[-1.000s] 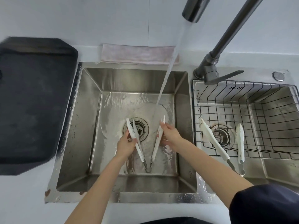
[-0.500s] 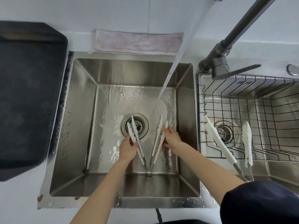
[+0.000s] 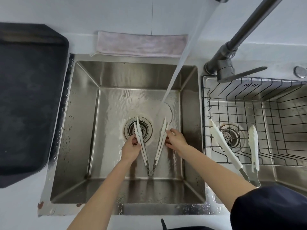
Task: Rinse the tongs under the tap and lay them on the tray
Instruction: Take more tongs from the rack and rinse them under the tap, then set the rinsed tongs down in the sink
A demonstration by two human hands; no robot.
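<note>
The tongs [image 3: 150, 146] sit low in the left basin of the sink [image 3: 79, 130], spread in a V with the hinge loop toward the person and the 2 white arms fanned toward the drain [image 3: 138, 128]. The left hand [image 3: 131, 149] grips the left arm, fingers curled round it; the right hand [image 3: 177, 140] holds the right arm the same way, thumb and fingers wrapped at its outer side. The water stream [image 3: 179, 67] from the tap [image 3: 235, 40] lands on the basin floor just beyond the right arm's tip, so it looks as if most of the flow misses the tongs.

Risks from here, as a judgement:
- A poor rinse. If the tongs stay where they are, only the right tip catches spray and the left arm stays unrinsed. Each arm needs to pass under the fall.
- A slip. The plastic is wet and each hand holds only 1 thin arm. The spring pushes the arms apart, so a loosened grip could let the tongs snap wide and drop into the basin.
- Splash. Tilting a scalloped tip into a strong stream could throw water over the rim onto the counter [image 3: 20, 213] and the cloth [image 3: 141, 44].
- A dripping carry. The dark tray [image 3: 29, 97] lies well to the left on the counter, so unshaken tongs would trail water across it.
- A mix-up. 2 more white tongs [image 3: 224, 146] rest in the wire basket [image 3: 282, 123] in the right basin.
</note>
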